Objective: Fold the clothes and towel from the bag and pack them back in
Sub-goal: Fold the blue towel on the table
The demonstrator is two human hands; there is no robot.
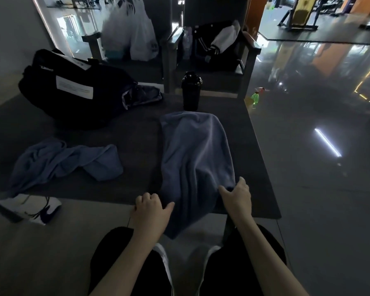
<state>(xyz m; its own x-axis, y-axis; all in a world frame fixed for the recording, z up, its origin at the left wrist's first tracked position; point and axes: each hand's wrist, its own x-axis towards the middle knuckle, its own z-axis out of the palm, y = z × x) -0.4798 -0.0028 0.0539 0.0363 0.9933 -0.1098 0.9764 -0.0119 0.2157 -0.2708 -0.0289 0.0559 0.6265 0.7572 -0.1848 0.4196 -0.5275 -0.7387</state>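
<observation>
Left hand (151,207) and right hand (237,194) grip fleecy towel (197,150).

Dim room: glossy floor (308,124), dark bench (137,129), two chairs (244,52) behind.

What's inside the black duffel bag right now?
A crumpled grey-blue garment shows at the black duffel bag's open end, spilling onto the dark table. The bag's own fabric covers everything deeper inside.
</observation>
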